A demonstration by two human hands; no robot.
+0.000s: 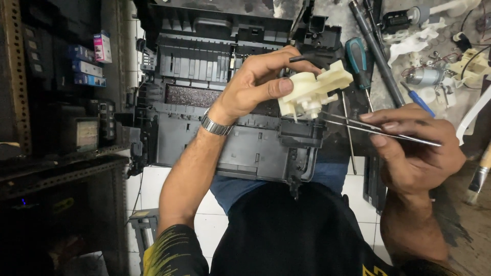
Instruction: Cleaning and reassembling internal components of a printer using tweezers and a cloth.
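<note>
The left hand (255,84) grips a cream plastic part (313,93) above the stripped black printer shell (215,87); the right hand (409,140) pinches tweezers (381,132), tips at the part's underside, apparently touching it. The part is already out of the machine; loose white pieces (414,41), a small motor (424,76) and a screwdriver (360,64) lie beyond.

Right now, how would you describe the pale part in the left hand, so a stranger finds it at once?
Start at the big black printer chassis across the lap. Above its right edge, the left hand pinches a cream plastic part, and tweezers in the right hand point at it. It is the only pale, blocky piece held up.
</note>
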